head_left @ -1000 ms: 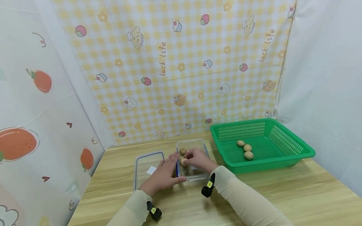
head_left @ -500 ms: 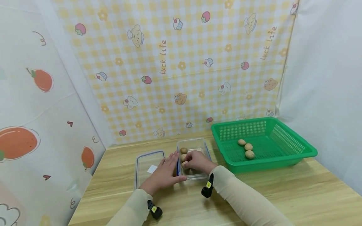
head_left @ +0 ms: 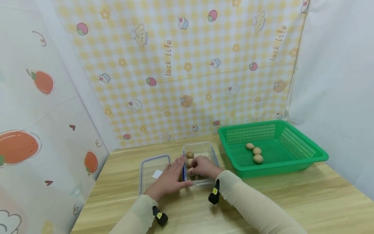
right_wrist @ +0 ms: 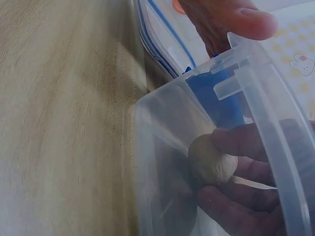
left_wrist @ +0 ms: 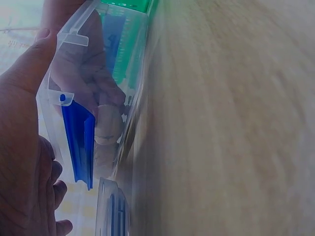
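Inside a clear plastic box, my right hand pinches a walnut between thumb and fingers, low near the front end. Two more walnuts lie behind it in a row along the box's left wall. My left hand rests along the left rim with fingers straight, its thumb by the front corner. A blue latch hangs on that side of the box. The box's clear lid, with a blue seal and white label, lies flat left of the left hand.
A green slotted basket stands to the right of the box, with three walnuts on its floor. Behind the wooden table hangs a checked cloth; a white printed sheet stands at the left.
My right hand has shifted slightly toward the front of the box with the walnut and sits lower, leaving the second walnut visible behind it. My left hand has stayed in place.
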A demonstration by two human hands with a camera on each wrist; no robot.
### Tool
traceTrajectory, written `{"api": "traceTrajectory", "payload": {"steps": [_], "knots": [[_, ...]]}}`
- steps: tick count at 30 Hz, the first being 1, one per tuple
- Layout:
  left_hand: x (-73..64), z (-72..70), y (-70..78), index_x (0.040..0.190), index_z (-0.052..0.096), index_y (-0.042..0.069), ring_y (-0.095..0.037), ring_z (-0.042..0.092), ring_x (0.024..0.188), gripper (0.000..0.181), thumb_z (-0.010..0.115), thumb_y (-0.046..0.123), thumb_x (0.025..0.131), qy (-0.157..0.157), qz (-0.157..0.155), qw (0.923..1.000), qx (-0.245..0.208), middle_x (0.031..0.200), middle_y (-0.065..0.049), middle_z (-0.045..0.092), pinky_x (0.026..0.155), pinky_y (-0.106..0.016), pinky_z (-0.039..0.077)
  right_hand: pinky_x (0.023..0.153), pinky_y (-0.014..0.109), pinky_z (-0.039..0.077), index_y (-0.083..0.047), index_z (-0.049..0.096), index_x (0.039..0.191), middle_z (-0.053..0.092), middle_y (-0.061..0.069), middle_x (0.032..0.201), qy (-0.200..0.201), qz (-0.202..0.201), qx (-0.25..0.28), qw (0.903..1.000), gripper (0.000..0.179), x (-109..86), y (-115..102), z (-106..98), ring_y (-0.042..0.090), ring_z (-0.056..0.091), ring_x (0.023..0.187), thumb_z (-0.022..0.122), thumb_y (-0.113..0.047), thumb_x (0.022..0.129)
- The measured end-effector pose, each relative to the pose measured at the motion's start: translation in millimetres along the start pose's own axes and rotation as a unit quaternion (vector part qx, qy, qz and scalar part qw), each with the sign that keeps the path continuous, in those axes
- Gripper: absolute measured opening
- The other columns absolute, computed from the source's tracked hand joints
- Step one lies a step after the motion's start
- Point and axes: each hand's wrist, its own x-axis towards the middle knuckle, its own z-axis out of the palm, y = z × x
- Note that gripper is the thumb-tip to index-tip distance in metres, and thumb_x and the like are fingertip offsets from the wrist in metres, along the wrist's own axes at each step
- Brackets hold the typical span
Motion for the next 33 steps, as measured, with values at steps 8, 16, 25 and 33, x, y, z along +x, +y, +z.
{"api": "traceTrajectory", "payload": {"steps": [8,16,25,33], "knots": [[-1.2,-1.3,0.5,0.164,0.007,0.012,-0.025,0.008,0.156,0.110,0.048,0.080,0.088,0.003,-0.002,1.0000,-0.004,0.170,-0.004,0.007,0.123,-0.056,0.012,0.067,0.032,0.054,-0.008,0.071,0.090,0.069,-0.001,0.084,0.043,-0.010,-0.050,0.9978,0.015,-2.9,-11.4,-18.4,0.014,0.061,0.073,0.080,-0.019,0.087],[-3.2,-2.4,-0.1,0.164,0.006,0.012,-0.025,0.007,0.156,0.108,0.053,0.075,0.090,0.000,-0.011,0.9999,-0.013,0.170,-0.004,0.006,0.122,-0.057,0.012,0.080,0.039,0.056,-0.008,0.072,0.105,0.070,0.003,0.100,0.062,-0.007,-0.062,0.9961,0.023,-8.6,-34.0,-78.1,0.019,0.066,0.091,0.075,-0.027,0.092],[-3.4,-2.3,1.1,0.164,0.007,0.012,-0.026,0.008,0.156,0.110,0.053,0.077,0.088,0.000,-0.010,0.9999,-0.009,0.170,-0.003,0.006,0.122,-0.057,0.012,0.086,0.042,0.054,-0.006,0.069,0.121,0.068,0.010,0.115,0.108,-0.040,-0.007,0.9934,0.032,-9.5,-7.5,-146.6,0.025,0.063,0.103,0.070,-0.028,0.097],[-2.9,-2.8,2.7,0.164,0.005,0.014,-0.023,0.006,0.156,0.110,0.049,0.080,0.088,-0.005,-0.006,0.9999,-0.013,0.170,0.000,0.004,0.123,-0.056,0.011,0.098,0.051,0.050,-0.007,0.063,0.129,0.064,0.016,0.127,0.139,-0.043,0.063,0.9873,0.039,-14.4,39.3,-189.7,0.032,0.060,0.117,0.068,-0.031,0.099]]}}
